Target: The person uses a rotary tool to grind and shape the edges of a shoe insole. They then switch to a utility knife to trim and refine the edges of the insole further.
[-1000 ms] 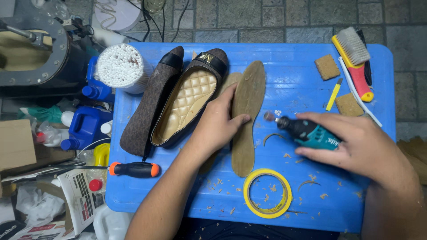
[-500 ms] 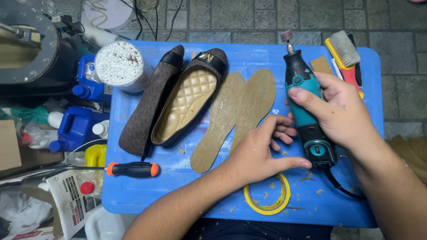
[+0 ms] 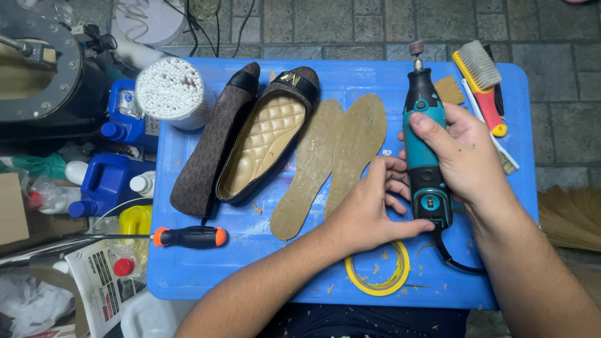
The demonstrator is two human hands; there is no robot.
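My right hand grips a teal and black rotary tool, its grinding tip pointing away from me and its cord trailing toward me. My left hand rests over the near end of the tool, its thumb touching the tool's base. Just left of that hand lie two tan insoles side by side on the blue table. Two brown flat shoes lie further left, one on its side, one showing a gold quilted lining.
A yellow tape roll sits under my left wrist. An orange and black screwdriver lies at the table's left edge. Brushes and a sanding block lie at the far right, a cup of cotton swabs at the far left. Blue bottles stand off the table.
My right hand lifted the rotary tool off the insole and turned it tip-away. My left hand left the insoles and came to the tool's base. The insoles now lie side by side.
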